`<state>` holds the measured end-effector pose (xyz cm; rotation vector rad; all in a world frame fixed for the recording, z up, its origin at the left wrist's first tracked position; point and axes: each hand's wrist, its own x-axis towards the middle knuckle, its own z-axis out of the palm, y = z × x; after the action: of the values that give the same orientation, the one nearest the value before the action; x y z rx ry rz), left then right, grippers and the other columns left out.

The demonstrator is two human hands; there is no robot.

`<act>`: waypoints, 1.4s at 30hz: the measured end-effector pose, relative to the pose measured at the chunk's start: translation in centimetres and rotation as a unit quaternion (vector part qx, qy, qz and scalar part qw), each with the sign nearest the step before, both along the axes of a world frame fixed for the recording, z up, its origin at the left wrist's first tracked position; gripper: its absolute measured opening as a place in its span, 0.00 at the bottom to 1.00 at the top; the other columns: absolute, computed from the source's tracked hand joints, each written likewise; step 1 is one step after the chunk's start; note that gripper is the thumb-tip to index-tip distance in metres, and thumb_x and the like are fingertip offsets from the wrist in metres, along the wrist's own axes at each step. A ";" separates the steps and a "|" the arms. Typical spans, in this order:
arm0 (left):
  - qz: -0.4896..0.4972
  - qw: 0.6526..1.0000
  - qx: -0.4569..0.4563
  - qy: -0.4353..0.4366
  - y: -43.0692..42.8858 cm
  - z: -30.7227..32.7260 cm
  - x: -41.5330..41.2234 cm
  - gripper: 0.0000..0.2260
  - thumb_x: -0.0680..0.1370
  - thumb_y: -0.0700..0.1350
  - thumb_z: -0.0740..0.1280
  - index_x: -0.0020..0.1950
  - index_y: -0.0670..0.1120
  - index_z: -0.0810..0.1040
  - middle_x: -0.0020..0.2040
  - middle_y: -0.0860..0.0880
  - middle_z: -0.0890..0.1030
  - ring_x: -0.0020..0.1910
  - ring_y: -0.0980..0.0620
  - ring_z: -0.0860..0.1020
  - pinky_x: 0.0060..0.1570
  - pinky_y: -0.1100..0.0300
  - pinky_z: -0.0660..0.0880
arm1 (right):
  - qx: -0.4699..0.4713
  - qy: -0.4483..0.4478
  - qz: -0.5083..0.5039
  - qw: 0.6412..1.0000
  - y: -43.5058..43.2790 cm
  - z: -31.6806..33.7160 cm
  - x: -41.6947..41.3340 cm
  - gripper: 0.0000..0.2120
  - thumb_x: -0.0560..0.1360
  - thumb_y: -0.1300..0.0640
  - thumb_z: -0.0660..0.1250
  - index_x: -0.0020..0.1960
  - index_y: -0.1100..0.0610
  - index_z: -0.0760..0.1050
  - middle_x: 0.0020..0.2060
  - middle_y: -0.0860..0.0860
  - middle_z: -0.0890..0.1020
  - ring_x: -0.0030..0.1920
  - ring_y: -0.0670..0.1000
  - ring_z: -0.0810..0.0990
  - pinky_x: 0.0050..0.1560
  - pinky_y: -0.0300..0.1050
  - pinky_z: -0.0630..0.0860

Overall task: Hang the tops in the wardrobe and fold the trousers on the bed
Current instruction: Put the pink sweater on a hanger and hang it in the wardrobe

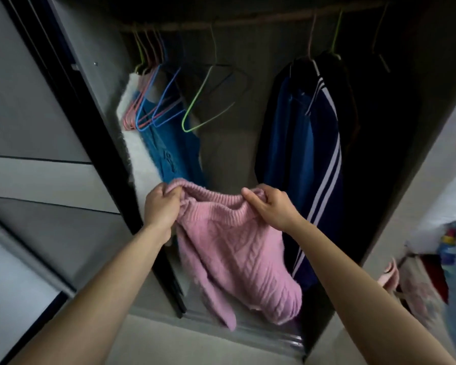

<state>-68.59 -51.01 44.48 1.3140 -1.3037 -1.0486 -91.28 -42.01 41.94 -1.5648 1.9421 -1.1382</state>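
Fingers (pixel 174 193) on the left hand (pixel 159 206) are curled tight, bunching up one end of the ribbed edge of the pink sweater (pixel 229 248). The right hand (pixel 271 206) pinches the other end between thumb and curled fingers, so the edge is stretched between them. Can't tell if that's the neck or the hem, tbh. The sweater hangs from both hands right in front of the open wardrobe (pixel 432 127), with its body and a sleeve dangling low near the bottom track. No hanger is in it yet. An empty green hanger (pixel 208 101) sits on the rail (pixel 248 21) just above, beside a tangle of pink and blue ones over a blue knit top (pixel 169 148) and a white fluffy thing (pixel 140 154). A navy striped jacket (pixel 324 154) hangs off to the right. My worry is that both hands are busy, so grabbing a hanger means letting go on one side. A heavy knit could then slide out and land on the wardrobe floor. Tugging that ribbing wide could also stretch it, and yanking from the tangled bunch might drag the neighbours off the rail.
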 end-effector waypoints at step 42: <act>-0.281 0.958 -0.019 -0.044 -19.9 -4.5 1.1 0.09 0.75 0.41 0.64 0.34 0.45 0.70 0.31 0.43 0.78 0.31 0.47 0.82 0.37 0.48 0.81 | -0.237 -0.160 -0.277 0.917 -19.0 12.6 6.7 0.14 0.82 0.45 0.63 0.43 0.53 0.74 0.25 0.44 0.68 0.27 0.47 0.67 0.29 0.46 0.65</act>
<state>-67.48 -70.93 39.95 0.9857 -1.8168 -1.3485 -84.55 -61.03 54.54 -0.9214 2.0236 -2.0803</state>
